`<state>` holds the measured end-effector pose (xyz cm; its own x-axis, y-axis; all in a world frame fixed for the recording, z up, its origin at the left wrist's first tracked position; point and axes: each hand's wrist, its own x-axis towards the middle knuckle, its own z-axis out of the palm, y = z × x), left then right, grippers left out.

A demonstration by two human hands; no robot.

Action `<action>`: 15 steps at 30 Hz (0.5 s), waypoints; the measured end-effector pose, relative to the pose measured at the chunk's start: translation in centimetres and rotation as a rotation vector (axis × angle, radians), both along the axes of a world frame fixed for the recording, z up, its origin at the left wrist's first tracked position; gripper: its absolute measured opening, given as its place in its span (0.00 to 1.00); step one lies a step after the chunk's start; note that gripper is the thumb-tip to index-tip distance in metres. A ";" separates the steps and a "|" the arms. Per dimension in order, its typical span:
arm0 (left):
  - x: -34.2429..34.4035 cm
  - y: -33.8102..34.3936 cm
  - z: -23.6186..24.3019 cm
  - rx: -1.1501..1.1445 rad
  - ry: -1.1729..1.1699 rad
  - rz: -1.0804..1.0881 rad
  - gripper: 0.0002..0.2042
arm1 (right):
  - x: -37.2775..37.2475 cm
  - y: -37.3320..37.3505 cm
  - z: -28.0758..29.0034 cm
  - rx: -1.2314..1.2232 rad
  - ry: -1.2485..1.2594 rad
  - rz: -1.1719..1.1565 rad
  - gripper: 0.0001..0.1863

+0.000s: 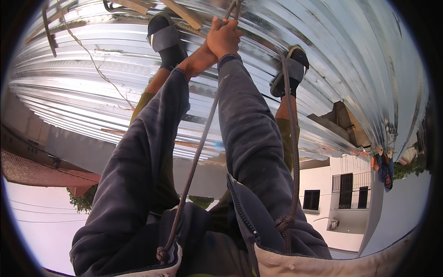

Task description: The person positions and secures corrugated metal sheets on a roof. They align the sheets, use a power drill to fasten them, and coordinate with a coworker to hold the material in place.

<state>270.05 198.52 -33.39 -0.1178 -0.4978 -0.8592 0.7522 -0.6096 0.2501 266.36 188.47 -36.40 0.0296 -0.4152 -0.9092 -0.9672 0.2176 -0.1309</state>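
Fingers of the right hand (224,39) curl around a slim, dark, seemingly metal tool (237,10), its long axis pointing away, upward; left hand (201,60) lies farther back, fingers hidden.

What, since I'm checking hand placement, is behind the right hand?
Part of the left hand shows, with ribbed metal sheets beyond. That hand's fingers are mostly covered by the right hand; whether they hold anything is hidden.
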 end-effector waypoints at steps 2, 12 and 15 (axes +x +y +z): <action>0.8 0.3 -0.4 0.099 0.150 0.049 0.27 | 0.4 -0.5 0.4 -0.003 0.070 0.132 0.31; -0.5 1.4 -4.3 0.062 0.585 0.372 0.20 | -3.3 -3.2 -1.1 0.055 -0.243 -0.022 0.45; -1.1 1.2 -4.3 -0.013 0.632 0.481 0.19 | -4.1 -5.1 -2.5 0.578 -0.415 -0.616 0.35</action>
<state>268.99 199.73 -37.65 -0.3509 -0.6274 -0.6951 0.9340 -0.1816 -0.3076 262.23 183.33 -38.94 0.3227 0.0470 -0.9453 -0.5602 0.8146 -0.1507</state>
